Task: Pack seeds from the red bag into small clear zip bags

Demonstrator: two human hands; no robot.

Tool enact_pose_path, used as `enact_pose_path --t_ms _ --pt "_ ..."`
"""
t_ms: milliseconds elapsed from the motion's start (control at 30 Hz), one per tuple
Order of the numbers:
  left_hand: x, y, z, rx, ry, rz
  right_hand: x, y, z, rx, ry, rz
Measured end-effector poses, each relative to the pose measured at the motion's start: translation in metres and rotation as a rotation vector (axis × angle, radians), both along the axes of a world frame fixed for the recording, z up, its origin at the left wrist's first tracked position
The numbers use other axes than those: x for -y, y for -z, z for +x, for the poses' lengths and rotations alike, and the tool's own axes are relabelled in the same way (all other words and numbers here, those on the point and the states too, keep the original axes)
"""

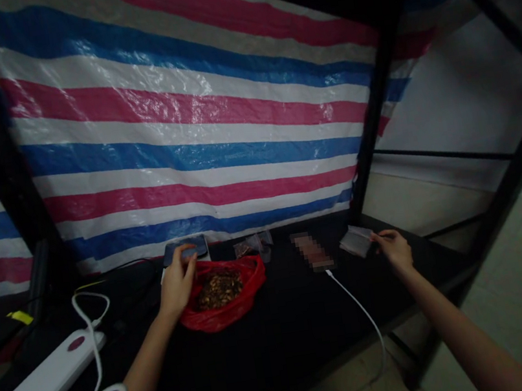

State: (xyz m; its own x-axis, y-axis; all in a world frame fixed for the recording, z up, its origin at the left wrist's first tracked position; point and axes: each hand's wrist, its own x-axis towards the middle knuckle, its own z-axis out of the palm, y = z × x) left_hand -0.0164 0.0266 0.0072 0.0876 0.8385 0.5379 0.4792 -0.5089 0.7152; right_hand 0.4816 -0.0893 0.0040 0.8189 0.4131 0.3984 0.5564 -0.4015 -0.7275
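**Hand and Parts Status: Table**

Quantities: hands, two; red bag (250, 292), one, open, at table (275, 357) centre-left, containing brown pieces (219, 289) too many to count; device (313, 252), one, pixelated, at 3 o'clock from the bag, with one white cable (364, 311); power strip (44, 384), one, at 8 o'clock.

Left hand (178, 283): at the bag's 10 o'clock rim; fingers curled, thumb and index slightly parted; grip cannot be determined.

Right hand (394, 247): at 3 o'clock, beyond the device; fingers pinched on the edge of clear sachets (355, 241), count indistinct.
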Motion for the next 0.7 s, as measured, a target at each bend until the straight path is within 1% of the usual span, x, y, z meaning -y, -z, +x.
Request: enact_pose_path --t_ms 100,233,333,433,500,567,600,633,700 --pt "0.001 0.0 0.0 -0.049 0.001 -0.002 0.002 0.013 0.005 -0.076 0.044 -0.129" --pt "-0.001 0.002 -0.003 -0.085 -0.02 -0.002 -0.003 0.026 0.002 -0.103 0.065 -0.241" --pt "-0.004 0.003 -0.004 -0.104 -0.021 -0.005 -0.005 0.03 -0.001 -0.081 0.066 -0.29" --pt "-0.005 0.003 -0.003 -0.117 0.003 -0.004 -0.002 0.028 -0.002 -0.027 0.067 -0.351" --pt "-0.005 0.003 -0.003 -0.12 0.014 0.003 -0.002 0.021 0.0 0.088 0.108 -0.401" --pt "-0.006 0.004 -0.003 -0.131 0.018 0.0 -0.007 0.011 0.003 0.267 0.125 -0.424" --pt "-0.007 0.005 -0.003 -0.141 0.02 -0.007 -0.013 0.007 0.005 0.376 0.084 -0.418" --pt "-0.008 0.007 -0.003 -0.152 0.022 -0.016 -0.021 0.004 0.008 0.488 0.01 -0.413" --pt "-0.009 0.009 -0.003 -0.17 0.016 -0.026 -0.041 0.003 0.013 0.688 -0.208 -0.431"
